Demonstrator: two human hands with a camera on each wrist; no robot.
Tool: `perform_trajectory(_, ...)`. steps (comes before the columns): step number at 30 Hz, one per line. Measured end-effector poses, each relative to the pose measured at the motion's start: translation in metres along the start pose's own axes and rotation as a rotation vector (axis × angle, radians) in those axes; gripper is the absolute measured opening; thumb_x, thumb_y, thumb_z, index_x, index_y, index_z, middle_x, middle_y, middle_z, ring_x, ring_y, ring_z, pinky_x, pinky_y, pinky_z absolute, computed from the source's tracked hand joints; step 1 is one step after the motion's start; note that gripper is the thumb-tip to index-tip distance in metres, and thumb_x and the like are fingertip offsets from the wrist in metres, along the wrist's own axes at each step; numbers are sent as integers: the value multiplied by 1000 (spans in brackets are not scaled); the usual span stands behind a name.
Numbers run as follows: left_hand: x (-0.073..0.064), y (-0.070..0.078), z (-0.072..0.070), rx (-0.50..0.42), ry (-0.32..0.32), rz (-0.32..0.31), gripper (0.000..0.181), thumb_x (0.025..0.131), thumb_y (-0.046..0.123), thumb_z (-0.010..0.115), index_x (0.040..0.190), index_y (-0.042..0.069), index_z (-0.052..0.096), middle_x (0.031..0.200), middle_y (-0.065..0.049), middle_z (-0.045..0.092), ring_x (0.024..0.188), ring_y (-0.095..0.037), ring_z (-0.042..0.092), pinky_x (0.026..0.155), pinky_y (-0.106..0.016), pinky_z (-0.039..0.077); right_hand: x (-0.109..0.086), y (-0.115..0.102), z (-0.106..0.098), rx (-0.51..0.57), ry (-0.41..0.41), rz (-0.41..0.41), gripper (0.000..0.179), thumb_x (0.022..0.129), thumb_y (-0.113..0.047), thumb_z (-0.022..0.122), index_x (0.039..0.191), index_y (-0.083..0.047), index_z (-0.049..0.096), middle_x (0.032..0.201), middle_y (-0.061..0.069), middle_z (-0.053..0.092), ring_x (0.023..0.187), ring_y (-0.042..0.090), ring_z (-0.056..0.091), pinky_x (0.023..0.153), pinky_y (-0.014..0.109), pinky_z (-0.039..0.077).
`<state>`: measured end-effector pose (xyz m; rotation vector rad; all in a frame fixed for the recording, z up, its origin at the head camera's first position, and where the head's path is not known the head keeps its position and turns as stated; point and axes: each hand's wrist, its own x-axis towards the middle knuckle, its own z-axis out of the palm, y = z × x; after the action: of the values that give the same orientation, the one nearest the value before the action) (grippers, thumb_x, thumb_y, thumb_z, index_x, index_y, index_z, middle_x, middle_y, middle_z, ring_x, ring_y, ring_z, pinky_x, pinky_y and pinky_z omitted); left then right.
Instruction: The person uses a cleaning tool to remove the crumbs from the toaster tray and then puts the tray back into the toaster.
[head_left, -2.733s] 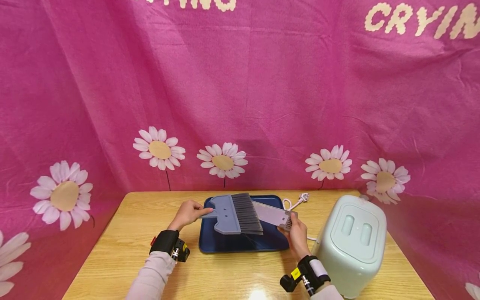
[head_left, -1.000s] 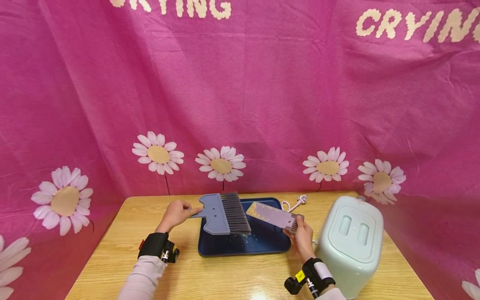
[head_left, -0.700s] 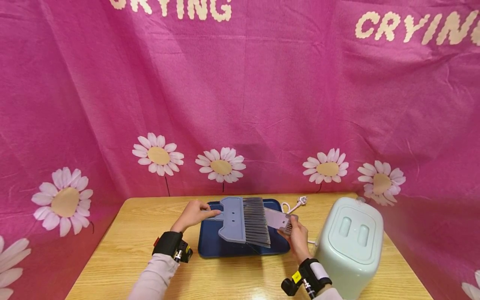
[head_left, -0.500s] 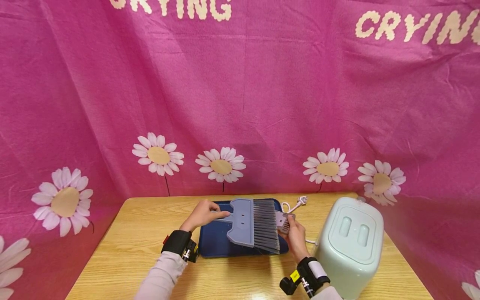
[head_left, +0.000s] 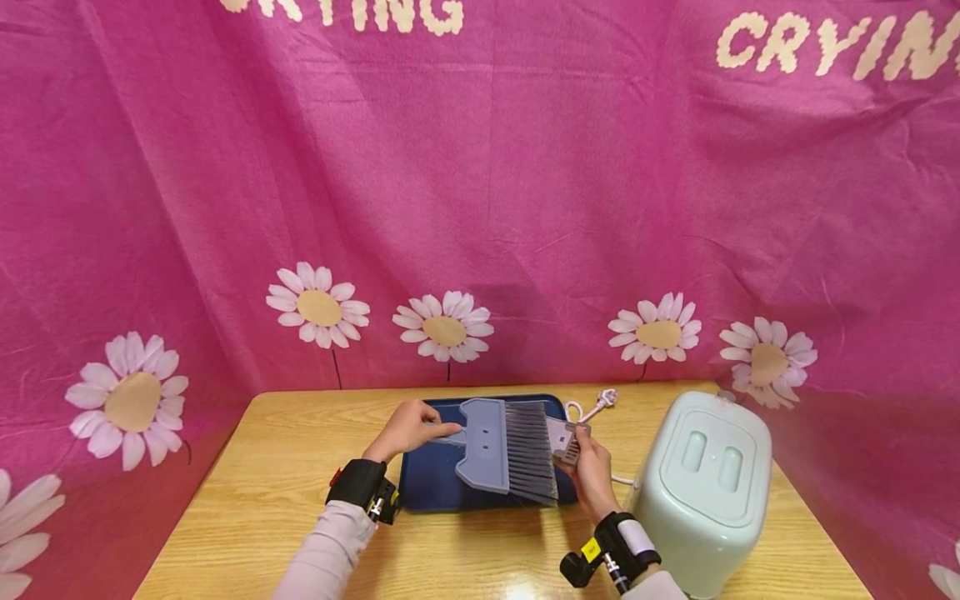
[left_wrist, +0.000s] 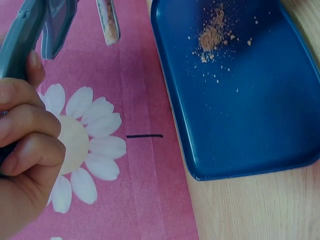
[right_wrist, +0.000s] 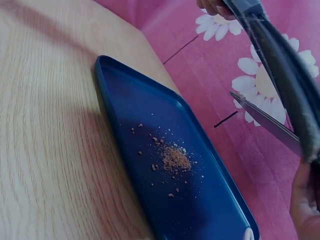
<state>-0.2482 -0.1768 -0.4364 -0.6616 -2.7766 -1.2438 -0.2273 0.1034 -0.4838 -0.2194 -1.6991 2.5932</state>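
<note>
My left hand (head_left: 408, 429) grips the handle of a blue-grey wide brush (head_left: 483, 446). Its dark bristles overlap most of a thin, shallow crumb tray (head_left: 560, 437) in the head view. That tray's slotted end is pinched by my right hand (head_left: 592, 471), thumb on top. Pale crumbs lie along the crumb tray (left_wrist: 108, 25) in the left wrist view. Both tools are held above a dark blue tray (head_left: 431, 487). A small heap of brown crumbs (right_wrist: 176, 158) rests on the blue tray, with specks scattered round it.
A pale green toaster-like appliance (head_left: 705, 492) with two oval recesses on top stands at the right. Its white cord and plug (head_left: 606, 398) lie behind the blue tray. The wooden table (head_left: 247, 500) ends at a pink daisy-print cloth (head_left: 540, 250) at the back.
The brush moved left, exposing crumbs on the crumb tray, then swung back right over it with my left hand. My right hand shifted slightly left over the last second. Over the last half second, both hands barely moved.
</note>
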Motion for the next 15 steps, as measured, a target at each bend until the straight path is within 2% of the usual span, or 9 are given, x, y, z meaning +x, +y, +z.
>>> perform_trajectory(9,-2,-4,-7,41,44,-127,48,84,24,74,49,11,44,50,7,25,45,-9,26,52,-24,19,0,-2,-5,3,-5,-8,45,106,-17,29,130,21,32,87,-1,60,75,5,61,69,25,53)
perform_trajectory(15,-3,-6,-7,82,76,-161,49,83,25,75,48,9,46,49,8,26,44,-10,28,51,-25,19,1,-2,-7,-8,5,-11,46,106,-17,28,132,21,31,87,-2,61,74,5,61,69,24,53)
